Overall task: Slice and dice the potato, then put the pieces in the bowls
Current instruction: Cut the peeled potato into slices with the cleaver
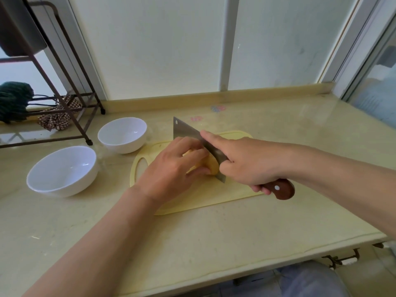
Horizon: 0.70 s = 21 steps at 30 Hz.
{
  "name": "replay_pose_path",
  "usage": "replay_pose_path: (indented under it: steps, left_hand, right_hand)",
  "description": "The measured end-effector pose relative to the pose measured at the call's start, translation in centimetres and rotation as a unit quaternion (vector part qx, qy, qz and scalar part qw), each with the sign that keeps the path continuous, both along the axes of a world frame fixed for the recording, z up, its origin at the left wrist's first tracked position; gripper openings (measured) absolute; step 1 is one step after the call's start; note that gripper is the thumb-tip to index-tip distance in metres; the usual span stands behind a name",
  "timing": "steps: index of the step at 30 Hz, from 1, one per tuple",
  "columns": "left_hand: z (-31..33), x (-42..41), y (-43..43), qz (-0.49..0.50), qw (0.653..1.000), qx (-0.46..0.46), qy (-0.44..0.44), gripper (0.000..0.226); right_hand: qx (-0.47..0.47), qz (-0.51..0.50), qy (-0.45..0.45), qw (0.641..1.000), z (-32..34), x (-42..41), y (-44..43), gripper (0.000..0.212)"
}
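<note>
I see the left hand (171,166) curled over the potato (211,168), which is mostly hidden, at the middle of the cutting board (214,200), while the right hand (242,163) grips the cleaver (184,131).

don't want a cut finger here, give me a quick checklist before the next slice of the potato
1. Potato held down on the cutting board by the left hand: ok
2. Left fingertips clear of the cleaver edge: cannot tell, they are hidden
3. Right hand grips the cleaver handle: ok
4. Near bowl and far bowl empty, left of the board: ok
</note>
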State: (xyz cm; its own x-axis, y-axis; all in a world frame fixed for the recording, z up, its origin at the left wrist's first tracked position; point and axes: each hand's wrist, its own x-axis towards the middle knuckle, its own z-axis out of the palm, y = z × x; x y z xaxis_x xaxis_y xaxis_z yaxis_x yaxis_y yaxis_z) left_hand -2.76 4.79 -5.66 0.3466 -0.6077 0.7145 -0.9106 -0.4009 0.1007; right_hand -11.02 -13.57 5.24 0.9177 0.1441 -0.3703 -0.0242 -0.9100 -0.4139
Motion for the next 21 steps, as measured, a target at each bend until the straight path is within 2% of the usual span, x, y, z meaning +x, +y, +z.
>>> replay_pose_path:
  steps: [8, 15, 21]
  left_hand:
    - [-0.1, -0.1, -0.4, -0.006, 1.0, -0.005, -0.007, 0.026]
    - [0.3, 0.4, 0.5, -0.006, 1.0, -0.013, 0.009, 0.035]
    - [0.1, 0.4, 0.5, -0.01, 1.0, -0.013, 0.012, 0.031]
  right_hand:
    - [0.044, -0.035, -0.01, 0.998, -2.0, -0.7, -0.1, 0.082]
    - [0.014, -0.007, -0.005, 1.0, -1.6, -0.5, 0.7, 0.083]
    - [0.028, -0.026, -0.027, 0.999, -1.1, -1.2, 0.2, 0.082]
